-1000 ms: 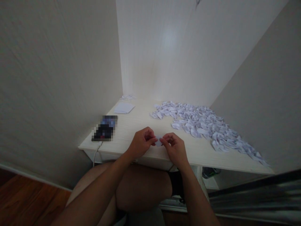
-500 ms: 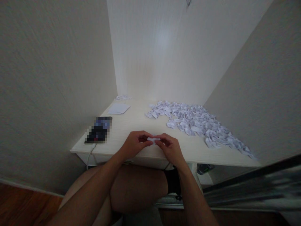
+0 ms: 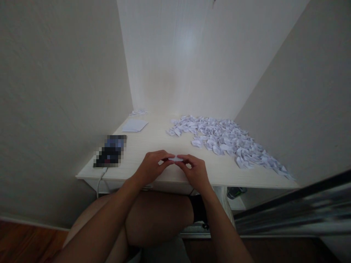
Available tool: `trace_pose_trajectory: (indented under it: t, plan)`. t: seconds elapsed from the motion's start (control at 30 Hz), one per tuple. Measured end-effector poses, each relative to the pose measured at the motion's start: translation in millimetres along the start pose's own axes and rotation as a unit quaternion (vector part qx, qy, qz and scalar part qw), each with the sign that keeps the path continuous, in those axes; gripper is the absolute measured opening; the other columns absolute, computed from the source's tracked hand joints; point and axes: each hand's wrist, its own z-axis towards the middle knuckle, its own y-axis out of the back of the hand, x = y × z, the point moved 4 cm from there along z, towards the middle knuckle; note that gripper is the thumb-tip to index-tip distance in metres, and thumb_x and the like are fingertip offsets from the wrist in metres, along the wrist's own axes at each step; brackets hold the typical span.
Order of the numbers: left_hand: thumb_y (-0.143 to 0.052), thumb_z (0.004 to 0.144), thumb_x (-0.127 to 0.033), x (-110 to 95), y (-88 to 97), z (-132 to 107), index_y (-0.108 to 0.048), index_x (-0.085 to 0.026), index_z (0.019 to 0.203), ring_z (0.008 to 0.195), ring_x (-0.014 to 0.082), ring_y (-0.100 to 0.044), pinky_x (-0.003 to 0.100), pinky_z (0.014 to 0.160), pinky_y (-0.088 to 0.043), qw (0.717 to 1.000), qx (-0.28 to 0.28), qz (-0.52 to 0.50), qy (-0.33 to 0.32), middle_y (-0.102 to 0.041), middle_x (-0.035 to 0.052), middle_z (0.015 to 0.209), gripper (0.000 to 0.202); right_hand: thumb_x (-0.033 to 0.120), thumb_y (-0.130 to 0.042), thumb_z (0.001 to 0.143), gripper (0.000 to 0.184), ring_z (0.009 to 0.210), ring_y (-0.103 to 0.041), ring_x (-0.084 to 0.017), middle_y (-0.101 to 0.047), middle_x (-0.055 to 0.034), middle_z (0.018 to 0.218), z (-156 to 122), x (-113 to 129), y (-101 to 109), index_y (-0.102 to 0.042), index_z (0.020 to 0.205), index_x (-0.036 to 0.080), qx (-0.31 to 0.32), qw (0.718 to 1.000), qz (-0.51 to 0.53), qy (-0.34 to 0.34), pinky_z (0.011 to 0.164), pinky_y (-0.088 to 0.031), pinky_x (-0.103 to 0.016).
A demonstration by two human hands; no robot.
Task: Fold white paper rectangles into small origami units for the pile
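two bare hands meet over the near edge of the worktop (image 3: pixel 153 142), and between them sits one small white paper (image 3: pixel 176 159). the left hand (image 3: pixel 150 168) comes in from the left with its grip narrow, thumb and forefinger pinched on the left end of the paper. the right hand (image 3: pixel 194 171) mirrors it, its grip closed on the right end, the other fingers curled under. the paper looks flat and lens-shaped from here and lies about level just above the worktop. whether it touches the surface i cannot tell, and its folds are too small to make out.

behind and to the right of the hands, a broad pile (image 3: pixel 227 140) of small folded white pieces spreads across the worktop toward the right wall, well apart from the hands. at the far left lie a few flat sheets (image 3: pixel 135 125), and beyond them, in the corner, some loose scraps (image 3: pixel 138 112). near the left edge rests a phone (image 3: pixel 110 156), its face blurred out, with a white cable (image 3: pixel 100 181) hanging off the front edge. a can (image 3: pixel 236 191) shows under the worktop on the right. a bare leg (image 3: pixel 159 215) crosses under the forearms.
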Motion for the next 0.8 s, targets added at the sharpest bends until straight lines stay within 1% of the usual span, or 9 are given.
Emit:
trace_pose_trajectory:
  t: [0.17, 0.27, 0.33, 0.37, 0.43, 0.5, 0.53, 0.63, 0.8]
  plan:
    - [-0.06, 0.093, -0.031, -2.4, -0.9, 2.1, -0.074, -0.022, 0.101, 0.084, 0.0178, -0.068, 0.029, 0.079, -0.053, 0.999, 0.017, 0.025, 0.013, -0.073, 0.0061, 0.093, 0.019, 0.029, -0.068, 0.087, 0.015, 0.074, -0.067, -0.018, -0.073, -0.005, 0.087, -0.6, 4.5, -1.6, -0.074, 0.1, 0.023, 0.007, 1.0, -0.026, 0.013, 0.072, -0.052, -0.031]
    - [-0.062, 0.091, -0.032, -3.3, -1.1, 4.2, -0.076, -0.022, 0.093, 0.09, 0.0194, -0.067, 0.031, 0.083, -0.053, 1.0, -0.002, 0.01, 0.023, -0.071, 0.0075, 0.097, 0.017, 0.031, -0.066, 0.089, 0.013, 0.071, -0.062, -0.017, -0.068, -0.005, 0.083, 0.5, 8.2, -1.4, -0.074, 0.094, 0.023, -0.003, 0.998, -0.052, 0.025, 0.068, -0.051, -0.03]
    - [-0.064, 0.089, -0.034, -1.0, -3.3, 4.9, -0.075, -0.022, 0.09, 0.092, 0.02, -0.067, 0.031, 0.082, -0.054, 0.998, -0.013, -0.024, 0.049, -0.072, 0.0078, 0.099, 0.017, 0.034, -0.065, 0.089, 0.015, 0.071, -0.06, -0.016, -0.065, -0.0054, 0.085, 1.9, 8.1, -1.3, -0.073, 0.09, 0.022, -0.008, 0.999, -0.047, 0.022, 0.063, -0.05, -0.027]
    - [-0.064, 0.089, -0.035, 1.3, -5.4, 4.8, -0.075, -0.021, 0.09, 0.09, 0.0199, -0.068, 0.031, 0.08, -0.054, 0.996, -0.013, -0.047, 0.073, -0.073, 0.0074, 0.097, 0.018, 0.036, -0.064, 0.09, 0.016, 0.072, -0.06, -0.016, -0.065, -0.0057, 0.087, 2.9, 7.0, -1.3, -0.073, 0.089, 0.022, -0.007, 0.999, -0.035, 0.016, 0.06, -0.05, -0.026]
    - [-0.067, 0.086, -0.037, 7.5, -10.0, 3.7, -0.075, -0.02, 0.09, 0.08, 0.0187, -0.069, 0.029, 0.074, -0.055, 0.986, -0.013, -0.097, 0.136, -0.074, 0.0056, 0.086, 0.019, 0.038, -0.063, 0.089, 0.018, 0.076, -0.061, -0.017, -0.066, -0.0057, 0.087, 5.2, 3.3, -1.6, -0.072, 0.088, 0.022, 0.005, 1.0, 0.003, -0.009, 0.059, -0.049, -0.025]
    - [-0.07, 0.083, -0.037, 13.2, -14.2, 2.2, -0.075, -0.018, 0.091, 0.07, 0.0178, -0.069, 0.029, 0.069, -0.055, 0.971, -0.013, -0.142, 0.19, -0.074, 0.0041, 0.076, 0.021, 0.037, -0.062, 0.089, 0.02, 0.075, -0.063, -0.017, -0.069, -0.0048, 0.081, 7.6, -0.9, -2.4, -0.072, 0.086, 0.021, 0.029, 0.998, 0.035, -0.041, 0.062, -0.049, -0.026]
    - [-0.072, 0.081, -0.036, 15.2, -15.9, 1.7, -0.075, -0.017, 0.09, 0.067, 0.0177, -0.069, 0.029, 0.067, -0.055, 0.965, -0.011, -0.162, 0.206, -0.074, 0.004, 0.074, 0.021, 0.037, -0.062, 0.089, 0.02, 0.072, -0.063, -0.017, -0.07, -0.0041, 0.077, 8.8, -2.5, -2.9, -0.072, 0.084, 0.02, 0.042, 0.997, 0.043, -0.055, 0.063, -0.049, -0.026]
    - [-0.073, 0.078, -0.035, 18.3, -18.9, 1.8, -0.075, -0.016, 0.087, 0.064, 0.0176, -0.069, 0.028, 0.064, -0.055, 0.953, 0.002, -0.202, 0.224, -0.074, 0.0044, 0.071, 0.021, 0.033, -0.061, 0.088, 0.022, 0.064, -0.062, -0.015, -0.07, -0.0026, 0.068, 11.5, -4.1, -3.7, -0.073, 0.077, 0.018, 0.073, 0.993, 0.045, -0.081, 0.062, -0.046, -0.026]
    - [-0.073, 0.076, -0.033, 18.4, -18.5, 3.2, -0.074, -0.015, 0.086, 0.061, 0.0171, -0.068, 0.028, 0.061, -0.053, 0.949, 0.02, -0.216, 0.229, -0.073, 0.0041, 0.067, 0.02, 0.03, -0.062, 0.085, 0.022, 0.06, -0.061, -0.014, -0.07, -0.0025, 0.064, 12.8, -2.5, -4.1, -0.072, 0.071, 0.017, 0.072, 0.992, 0.028, -0.096, 0.059, -0.044, -0.026]
